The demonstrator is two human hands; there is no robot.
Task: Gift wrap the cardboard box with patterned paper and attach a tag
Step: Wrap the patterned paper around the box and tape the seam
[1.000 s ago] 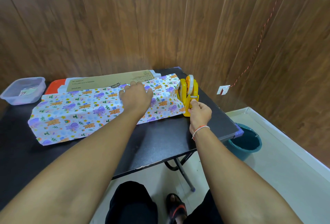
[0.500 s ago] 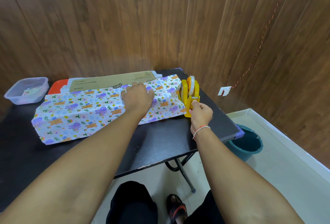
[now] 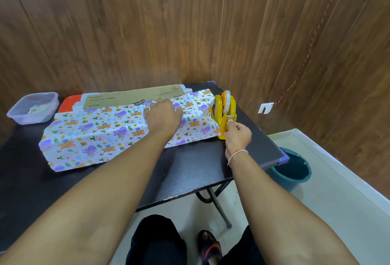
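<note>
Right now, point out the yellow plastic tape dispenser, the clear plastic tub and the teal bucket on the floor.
yellow plastic tape dispenser (image 3: 222, 114): head view, on its yellow side wall.
clear plastic tub (image 3: 20, 119): head view, on its near wall.
teal bucket (image 3: 292, 180): head view, on its near rim.

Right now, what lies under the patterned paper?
The cardboard box: its far side shows above the patterned paper; the rest is covered. The left hand presses the paper onto it.
</note>
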